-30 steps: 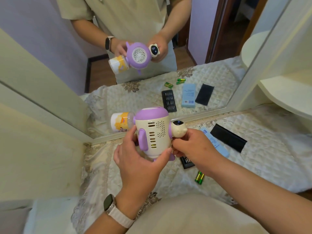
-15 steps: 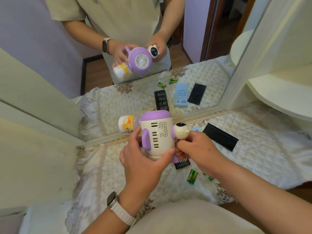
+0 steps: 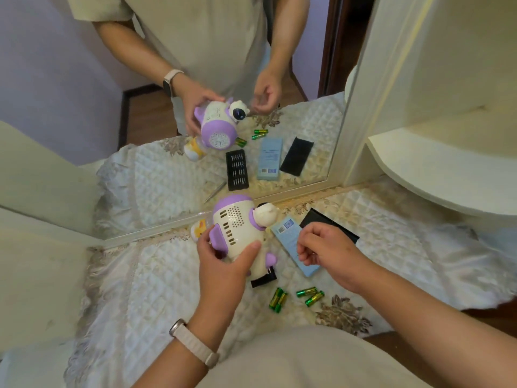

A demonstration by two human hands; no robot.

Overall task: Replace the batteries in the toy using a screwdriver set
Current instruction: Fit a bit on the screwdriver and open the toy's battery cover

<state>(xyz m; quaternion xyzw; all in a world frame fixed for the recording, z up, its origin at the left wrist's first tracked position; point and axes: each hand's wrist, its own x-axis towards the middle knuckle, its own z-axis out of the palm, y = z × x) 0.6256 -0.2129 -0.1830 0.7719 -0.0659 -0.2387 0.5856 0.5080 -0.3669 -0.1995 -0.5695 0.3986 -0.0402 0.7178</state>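
Your left hand [image 3: 223, 264] grips the toy [image 3: 237, 228] round its body, thumb and fingers curled, tilted above the quilted cloth [image 3: 156, 275] by the mirror [image 3: 167, 169]. Your right hand [image 3: 327, 247] is near it, not touching, fingers half curled; can't tell if it pinches anything. Batteries [image 3: 278, 299] lie on the cloth

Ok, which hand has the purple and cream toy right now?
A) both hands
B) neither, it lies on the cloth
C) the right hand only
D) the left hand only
D: the left hand alone grips the purple and cream toy by its body, while the right hand, fingers curled, is apart from it, above the blue box.
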